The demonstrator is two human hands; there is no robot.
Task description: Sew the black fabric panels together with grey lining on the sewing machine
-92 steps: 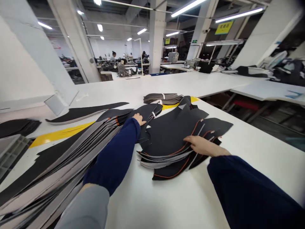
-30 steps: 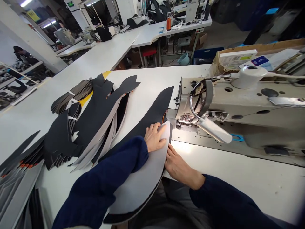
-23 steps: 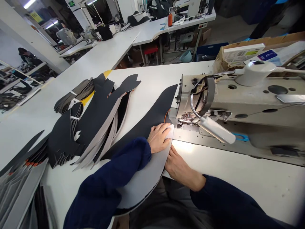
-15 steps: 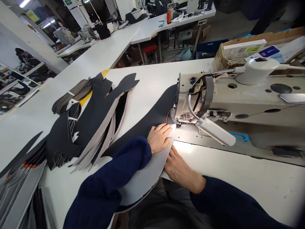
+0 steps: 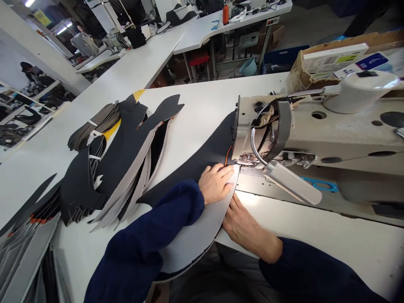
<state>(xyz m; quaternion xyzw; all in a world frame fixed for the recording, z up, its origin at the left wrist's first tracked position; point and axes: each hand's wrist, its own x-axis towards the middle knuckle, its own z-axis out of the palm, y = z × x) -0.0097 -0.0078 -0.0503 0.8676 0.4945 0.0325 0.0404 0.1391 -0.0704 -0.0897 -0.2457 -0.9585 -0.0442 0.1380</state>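
Two hands are on one grey panel (image 5: 195, 242), which lies directly beneath your left hand (image 5: 216, 184) and runs back under that forearm. Long axis: from near your body, left of your right wrist, diagonally forward and right to a narrow end just beyond your left fingertips. That end sits at the foot of the machine (image 5: 265, 126), so the key relation is panel tip to needle area: forward and slightly right of both hands, left hand nearer. Your left hand lies palm down, fingers extended, pressing rather than gripping. Your right hand (image 5: 244, 225) has its fingertips at the panel's curved right edge; thumb hidden, so I cannot tell whether it pinches. The hands are near each other, not touching. A dark panel (image 5: 189, 166) spreads forward and left of your left hand, its orange edging (image 5: 227, 155) just ahead of your fingers. Further left: a pile of dark and grey pieces (image 5: 126, 143). Containers, all forward of the hands: a carton (image 5: 297, 75), right, beyond the machine, holding a white box (image 5: 334, 58) and a blue-and-white packet (image 5: 372, 62); a pale blue bucket (image 5: 248, 67) on the floor past the table, contents not discernible.
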